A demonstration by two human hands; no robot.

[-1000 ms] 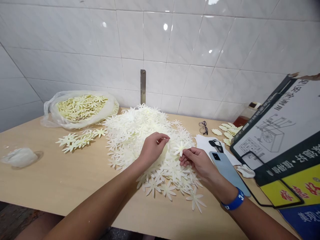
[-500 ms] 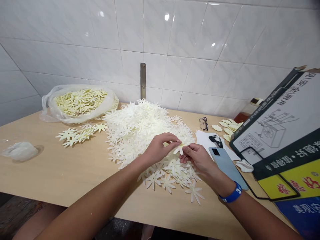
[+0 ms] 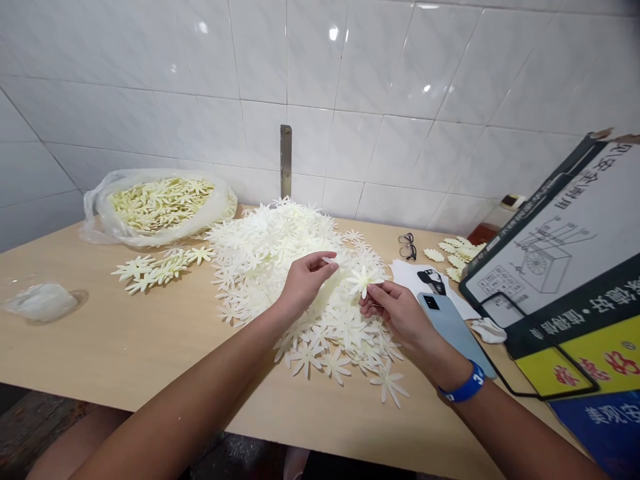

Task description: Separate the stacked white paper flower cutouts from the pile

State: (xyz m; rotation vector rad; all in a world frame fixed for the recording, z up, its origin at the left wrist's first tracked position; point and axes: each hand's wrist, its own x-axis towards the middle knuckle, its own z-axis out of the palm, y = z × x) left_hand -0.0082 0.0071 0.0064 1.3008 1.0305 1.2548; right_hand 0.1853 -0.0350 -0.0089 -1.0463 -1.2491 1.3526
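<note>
A person's right hand (image 3: 397,308) pinches one pale flower cutout (image 3: 361,281) by its edge, fingers closed on it, above a large heap (image 3: 265,250) of similar cutouts on the wooden bench (image 3: 145,360). The left hand (image 3: 303,283) hovers near it, thumb and forefinger narrowly spaced; I cannot tell whether they hold anything. A light-blue phone (image 3: 460,337) lies beside the right forearm.

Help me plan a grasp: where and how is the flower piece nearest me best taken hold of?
I'd pinch the flower piece by its long near petal, coming from your side: that petal points over the table, away from the pile, while the far petals lie close to it.
</note>
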